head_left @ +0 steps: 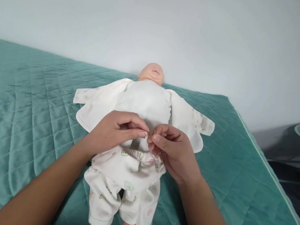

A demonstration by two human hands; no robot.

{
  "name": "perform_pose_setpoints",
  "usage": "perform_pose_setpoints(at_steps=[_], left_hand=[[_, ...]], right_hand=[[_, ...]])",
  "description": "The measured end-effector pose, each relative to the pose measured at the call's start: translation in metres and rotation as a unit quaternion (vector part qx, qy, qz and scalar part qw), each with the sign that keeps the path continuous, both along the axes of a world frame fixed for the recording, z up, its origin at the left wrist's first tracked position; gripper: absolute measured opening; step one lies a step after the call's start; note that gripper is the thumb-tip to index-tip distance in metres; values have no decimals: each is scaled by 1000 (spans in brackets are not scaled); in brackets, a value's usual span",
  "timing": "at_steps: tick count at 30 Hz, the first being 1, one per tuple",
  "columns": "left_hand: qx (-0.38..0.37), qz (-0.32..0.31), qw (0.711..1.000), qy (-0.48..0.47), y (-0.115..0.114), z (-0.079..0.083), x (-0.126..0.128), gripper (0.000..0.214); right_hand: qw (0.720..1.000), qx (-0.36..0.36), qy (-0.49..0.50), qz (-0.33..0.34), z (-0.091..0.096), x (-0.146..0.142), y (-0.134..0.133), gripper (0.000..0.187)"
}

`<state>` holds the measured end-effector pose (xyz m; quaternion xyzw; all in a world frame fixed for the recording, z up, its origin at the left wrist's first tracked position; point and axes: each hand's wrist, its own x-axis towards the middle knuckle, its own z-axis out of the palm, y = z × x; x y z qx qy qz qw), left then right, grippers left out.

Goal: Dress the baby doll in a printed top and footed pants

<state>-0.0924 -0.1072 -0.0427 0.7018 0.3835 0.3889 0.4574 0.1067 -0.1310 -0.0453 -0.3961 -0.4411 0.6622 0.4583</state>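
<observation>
The doll lies on the green quilt, jacket spread open at its sides, patterned pants on its legs; over its middle, left hand and right hand pinch, fingers narrow (what they grip, I cannot tell)

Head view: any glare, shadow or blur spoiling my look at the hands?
Head view: no harsh glare; top right corner dark; shadow low on the wall at right; left hand and right hand clearly lit, fine detail soft around the fingertips.
</observation>
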Motion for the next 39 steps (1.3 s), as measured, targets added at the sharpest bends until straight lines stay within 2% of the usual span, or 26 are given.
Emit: perform_pose_setpoints(at_steps=[8, 11, 13, 15, 18, 22, 26, 30, 34, 37, 39], left_hand=[[-36, -32, 999, 16, 0, 3, -4, 14], [-44, -24, 998, -28, 1, 0, -5, 8], [-51, -18, 993, -105, 3, -1, -7, 11], [-76, -21, 974, -213, 7, -1, -8, 21], [-154, -41, 928, -336, 10, 2, -9, 29], [-247, -50, 879, -404, 9, 8, -10, 37], [-278, -40, 856, -433, 9, 9, -11, 45], [-281, -34, 862, -421, 10, 6, -12, 48], [-253, -48, 886, -387, 11, 1, -16, 52], [-196, -55, 925, -321, 10, -1, -24, 51], [-142, -64, 960, -233, 9, 2, -30, 41]], right_hand=[[994, -64, 60, -65, -2, -2, 2, 19], [994, -61, 52, -76, -3, -4, 1, 18], [994, -55, 50, -83, -4, -4, 0, 18], [993, -42, 57, -89, -3, -4, 1, 18], [990, -28, 84, -106, -2, -4, 3, 23], [986, -30, 127, -106, -1, -2, 4, 34], [979, -19, 191, -67, -1, 2, 2, 39], [973, -10, 226, -46, 1, 2, -2, 47], [969, -13, 243, -34, 3, 4, -2, 69], [969, -3, 246, -25, 3, 8, 1, 76], [970, 20, 243, -23, 3, 12, 3, 76]])
